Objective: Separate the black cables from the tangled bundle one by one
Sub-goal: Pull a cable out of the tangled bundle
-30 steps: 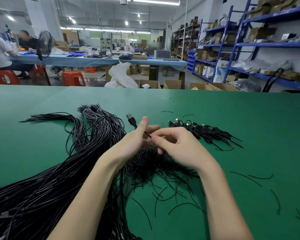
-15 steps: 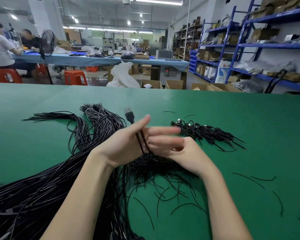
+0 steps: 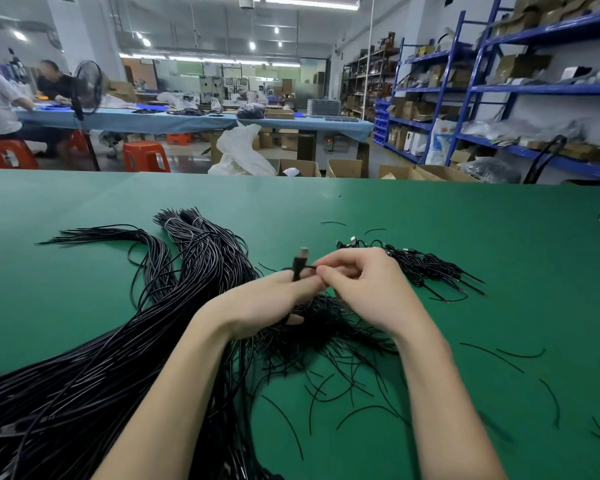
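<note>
1. Both hands meet above the middle of the green desk point(image 3: 430, 220). My left hand point(image 3: 267, 303) has its fingers curled around 1 black cable point(image 3: 297, 268) just below its plug, and the plug point(image 3: 302, 253) points up and away from me.
2. My right hand point(image 3: 364, 289) is also curled. Its fingertips pinch something thin right beside the plug, touching my left fingertips. It looks like a thin black strand that crosses toward the cable, but it is too small to tell for sure.
3. The tangled bundle point(image 3: 101, 375) lies to my left and under my left forearm. Its long axis runs from the near left corner toward the far middle, where it bends into loops.
4. A pile of short black pieces point(image 3: 326, 334) lies directly under both hands, and a smaller heap with connectors point(image 3: 426, 268) lies just behind my right hand.
5. I judge that the held cable leads down and left into the bundle, so it should come free along this axis, away from the bundle. My left hand is nearer to the bundle and should keep the cable; my right hand is nearer to the heap on the right.
</note>
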Demonstrator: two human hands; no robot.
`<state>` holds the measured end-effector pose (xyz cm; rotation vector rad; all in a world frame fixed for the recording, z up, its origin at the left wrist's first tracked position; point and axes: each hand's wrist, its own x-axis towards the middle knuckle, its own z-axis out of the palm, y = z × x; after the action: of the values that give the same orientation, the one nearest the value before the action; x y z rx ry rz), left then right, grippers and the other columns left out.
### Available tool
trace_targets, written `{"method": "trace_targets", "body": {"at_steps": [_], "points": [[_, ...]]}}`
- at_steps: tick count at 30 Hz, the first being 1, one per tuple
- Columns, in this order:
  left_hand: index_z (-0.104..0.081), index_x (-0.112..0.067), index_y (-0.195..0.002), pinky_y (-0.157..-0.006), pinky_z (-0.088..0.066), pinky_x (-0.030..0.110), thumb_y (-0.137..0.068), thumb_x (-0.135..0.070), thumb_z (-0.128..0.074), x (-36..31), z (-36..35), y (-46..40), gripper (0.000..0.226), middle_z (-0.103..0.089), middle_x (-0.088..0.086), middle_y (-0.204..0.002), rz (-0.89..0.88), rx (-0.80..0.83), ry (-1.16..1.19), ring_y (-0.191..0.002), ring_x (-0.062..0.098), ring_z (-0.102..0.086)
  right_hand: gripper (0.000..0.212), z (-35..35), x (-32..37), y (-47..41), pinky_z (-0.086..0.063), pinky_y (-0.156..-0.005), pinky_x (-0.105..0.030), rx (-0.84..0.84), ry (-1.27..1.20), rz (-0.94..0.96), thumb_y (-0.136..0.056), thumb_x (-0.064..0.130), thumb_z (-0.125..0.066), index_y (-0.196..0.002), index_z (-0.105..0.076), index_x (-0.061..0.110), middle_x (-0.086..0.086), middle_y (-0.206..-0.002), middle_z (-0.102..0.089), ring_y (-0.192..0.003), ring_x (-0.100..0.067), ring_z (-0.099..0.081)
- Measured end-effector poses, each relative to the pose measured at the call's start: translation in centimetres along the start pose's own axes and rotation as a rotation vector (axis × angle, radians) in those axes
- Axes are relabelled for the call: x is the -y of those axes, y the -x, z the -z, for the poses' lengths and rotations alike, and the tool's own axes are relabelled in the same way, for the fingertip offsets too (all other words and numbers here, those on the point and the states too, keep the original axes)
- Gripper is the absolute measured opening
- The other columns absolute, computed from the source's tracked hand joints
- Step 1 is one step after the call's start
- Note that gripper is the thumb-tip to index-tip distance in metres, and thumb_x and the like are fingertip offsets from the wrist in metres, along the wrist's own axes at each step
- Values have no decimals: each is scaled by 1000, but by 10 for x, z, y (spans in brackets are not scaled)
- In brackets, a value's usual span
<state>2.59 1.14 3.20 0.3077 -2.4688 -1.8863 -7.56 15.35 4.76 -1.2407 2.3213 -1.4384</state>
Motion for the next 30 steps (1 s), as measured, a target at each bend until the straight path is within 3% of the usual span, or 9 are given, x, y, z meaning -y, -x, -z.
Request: {"method": "trace_targets", "body": {"at_steps": [5,11,19,23,24,25,26,27,30], "points": [[-57,-10,-130,-99,-52,30,-92,-38,-48,-4,0,-7,48,-61,11,-139,-159,-124,597,-119,13,-64,13,-9,-1,8,-56,-53,-22,165,-531,-146,-101,16,-62,-101,-74,12,-8,-84,-78,-56,-15,-67],[-45,5,-141,-109,-47,38,-103,-38,-28,-12,8,3,60,-55,22,-143,-323,121,847,-134,31,-53,29,-15,-20,15,-43,-45,-17,447,-629,-274,-88,43,-69,-77,-78,18,0,-67,-65,-47,-8,-54],[-50,15,-134,-105,-48,45,-105,-32,-33,-15,5,23,58,-54,36,-134,35,621,264,-118,38,-61,20,1,-21,18,-31,-66,-30,524,19,-186,-83,23,-65,-67,-76,23,0,-67,-57,-68,-16,-40],[-63,3,-125,-106,-48,31,-105,-43,-44,-17,-9,15,53,-67,15,-128,234,329,-265,-123,26,-62,28,12,-9,8,-33,-51,-11,329,197,-163,-86,25,-73,-60,-74,37,19,-50,-59,-48,3,-47],[-62,5,-123,-112,-43,37,-105,-43,-44,-16,-11,11,55,-66,17,-127,208,285,-241,-125,28,-60,25,14,-6,6,-35,-49,-8,246,225,-138,-85,27,-74,-62,-75,37,22,-50,-61,-48,7,-51],[-61,6,-122,-115,-39,43,-104,-42,-43,-15,-12,9,53,-35,27,-129,176,254,-117,-125,31,-60,21,15,-4,6,-36,-48,-6,164,226,-120,-85,26,-73,-66,-77,35,21,-52,-64,-48,9,-53],[-64,-2,-121,-116,-38,44,-104,-40,-43,-14,-13,7,46,-59,-9,-114,153,226,44,-122,26,-62,17,15,-3,6,-38,-49,-5,88,181,-113,-85,24,-72,-70,-78,30,17,-55,-67,-48,8,-57],[-64,-4,-125,-115,-39,41,-104,-38,-42,-13,-12,6,45,-69,12,-127,123,183,157,-123,20,-62,15,14,-2,7,-42,-52,-6,24,102,-116,-85,21,-72,-73,-79,26,11,-57,-70,-49,4,-62],[-64,-6,-128,-115,-40,40,-108,-34,-37,-12,-8,-3,44,-71,9,-125,20,-10,250,-122,18,-64,11,7,4,8,-60,-65,-23,-81,-148,-143,-89,12,-74,-83,-80,20,0,-65,-75,-62,-13,-75]]}}
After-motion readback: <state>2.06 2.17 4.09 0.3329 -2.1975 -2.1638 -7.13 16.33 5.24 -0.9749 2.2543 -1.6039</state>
